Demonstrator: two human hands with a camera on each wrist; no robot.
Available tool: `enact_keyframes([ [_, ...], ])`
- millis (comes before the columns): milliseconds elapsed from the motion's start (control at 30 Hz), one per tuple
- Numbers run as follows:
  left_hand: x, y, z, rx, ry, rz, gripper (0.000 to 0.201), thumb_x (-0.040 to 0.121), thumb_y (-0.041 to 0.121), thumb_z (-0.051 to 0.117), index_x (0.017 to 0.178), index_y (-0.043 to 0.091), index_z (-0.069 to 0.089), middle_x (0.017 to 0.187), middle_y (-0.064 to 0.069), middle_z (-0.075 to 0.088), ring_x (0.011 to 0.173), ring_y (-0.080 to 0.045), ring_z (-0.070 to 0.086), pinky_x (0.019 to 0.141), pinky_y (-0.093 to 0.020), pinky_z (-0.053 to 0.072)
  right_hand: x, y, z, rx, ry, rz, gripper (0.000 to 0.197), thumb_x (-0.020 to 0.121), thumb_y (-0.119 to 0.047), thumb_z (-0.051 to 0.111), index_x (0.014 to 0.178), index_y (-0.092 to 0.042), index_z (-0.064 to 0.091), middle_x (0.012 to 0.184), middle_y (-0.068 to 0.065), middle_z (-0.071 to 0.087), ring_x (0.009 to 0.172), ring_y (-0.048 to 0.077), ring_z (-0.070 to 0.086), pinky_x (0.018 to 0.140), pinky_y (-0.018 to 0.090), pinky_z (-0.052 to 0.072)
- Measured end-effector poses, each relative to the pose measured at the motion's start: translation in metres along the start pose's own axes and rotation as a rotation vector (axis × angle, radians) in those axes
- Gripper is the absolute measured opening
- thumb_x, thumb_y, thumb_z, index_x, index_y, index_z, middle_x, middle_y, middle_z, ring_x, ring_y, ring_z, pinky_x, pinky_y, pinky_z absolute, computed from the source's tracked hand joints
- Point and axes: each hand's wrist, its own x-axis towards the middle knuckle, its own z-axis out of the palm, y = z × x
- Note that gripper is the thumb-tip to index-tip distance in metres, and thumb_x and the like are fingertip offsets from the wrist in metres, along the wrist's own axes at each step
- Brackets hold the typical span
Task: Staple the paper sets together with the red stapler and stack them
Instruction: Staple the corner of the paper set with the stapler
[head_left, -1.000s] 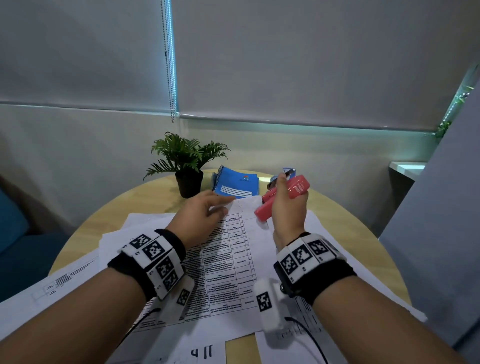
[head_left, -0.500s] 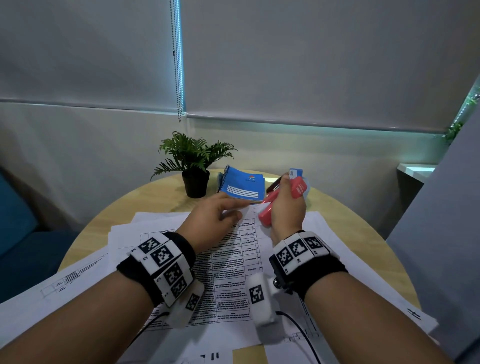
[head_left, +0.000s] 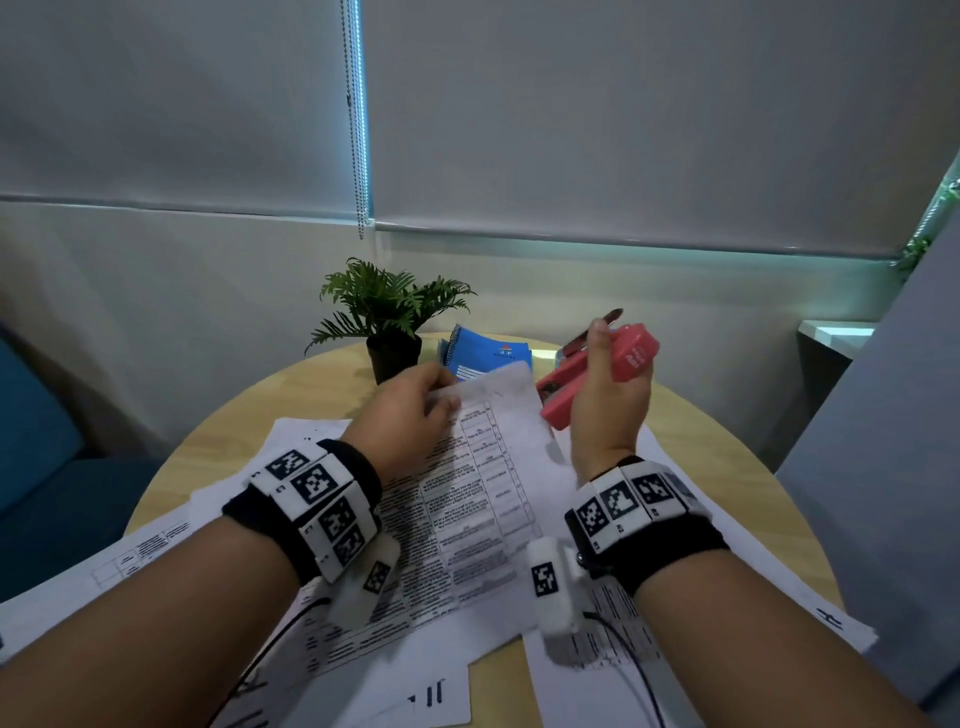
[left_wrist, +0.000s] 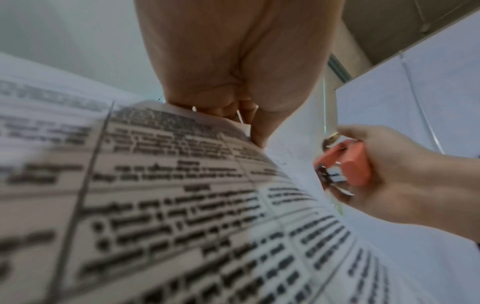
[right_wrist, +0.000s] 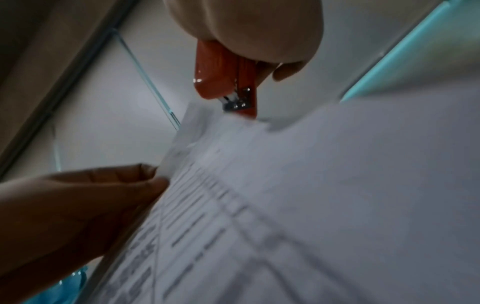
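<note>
My left hand (head_left: 415, 410) pinches the far top edge of a printed paper set (head_left: 478, 499) and lifts that end off the round wooden table (head_left: 218, 436). In the left wrist view the paper set (left_wrist: 182, 205) curves up to the left hand (left_wrist: 233, 115). My right hand (head_left: 608, 400) grips the red stapler (head_left: 587, 379), held up just right of the lifted corner. The right wrist view shows the red stapler (right_wrist: 223, 82) with its metal mouth at the paper set's (right_wrist: 311, 185) top edge, and the left hand (right_wrist: 145, 179) pinching the sheet lower left.
More loose printed sheets (head_left: 156, 545) cover the near table. A small potted plant (head_left: 389, 322) and a blue spiral notebook (head_left: 488, 353) stand at the far edge. A grey partition (head_left: 883, 467) rises at the right, a blue seat (head_left: 36, 467) at the left.
The left hand has taken the paper set's far edge and raised it. The right hand has lifted the stapler higher and a little right, beside the raised corner.
</note>
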Motion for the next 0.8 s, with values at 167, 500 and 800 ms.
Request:
enact_keyframes([
  [167,0.004,-0.005,-0.025,-0.033,0.174,-0.067,0.01,0.1,0.025,0.038,0.101,0.017,0.042,0.079,0.002,0.056,0.07,-0.016,0.053,0.054,-0.026,0.038,-0.001,-0.023,-0.028,0.07,-0.207,0.037,0.018,0.091,-0.027,0.061,0.097,-0.011,0.055,0.067,-0.003,0.065,0.05,0.006,0.063,0.047,0.021,0.052],
  [500,0.005,0.003,-0.056,-0.336,0.422,-0.125,0.009,0.1,0.02,0.036,0.105,0.012,0.035,0.083,-0.008,0.056,0.056,-0.017,0.054,0.05,-0.029,0.046,-0.037,-0.006,-0.05,-0.13,-0.709,0.42,0.04,0.073,-0.047,0.062,0.092,-0.012,0.062,0.073,0.002,0.066,0.063,0.012,0.064,0.063,0.028,0.051],
  [800,0.005,-0.006,-0.076,-0.141,0.202,-0.155,0.029,0.098,0.025,0.042,0.126,0.016,0.043,0.104,0.001,0.055,0.09,-0.023,0.057,0.077,-0.029,0.041,-0.003,-0.04,-0.045,-0.156,-0.537,0.507,0.031,0.089,-0.042,0.06,0.082,-0.012,0.056,0.067,0.006,0.062,0.05,0.017,0.058,0.052,0.027,0.049],
])
